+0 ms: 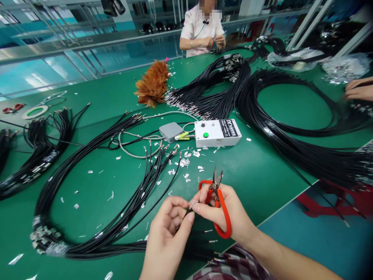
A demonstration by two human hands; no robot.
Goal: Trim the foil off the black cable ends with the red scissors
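Observation:
My left hand (170, 229) pinches a thin black cable (188, 212) close to its stripped, silvery end. From the right, the thumb and forefinger of my right hand (224, 210) meet at that same end. Red-handled scissors (223, 217) hang over the fingers of my right hand, blades pointing up and slightly parted. Below my hands, more cable ends (214, 241) stick out over the table edge. Left of my hands, a curved bundle of black cables (131, 198) lies on the green table, its stripped ends fanned toward the middle.
A white tester box (217, 133) with a green button and a grey block (171, 131) stand mid-table among foil scraps (186, 161). Large black cable coils (262, 112) fill the right side. A brown feather duster (153, 83) lies behind. Co-workers sit across and at right, a hand (359, 88) showing.

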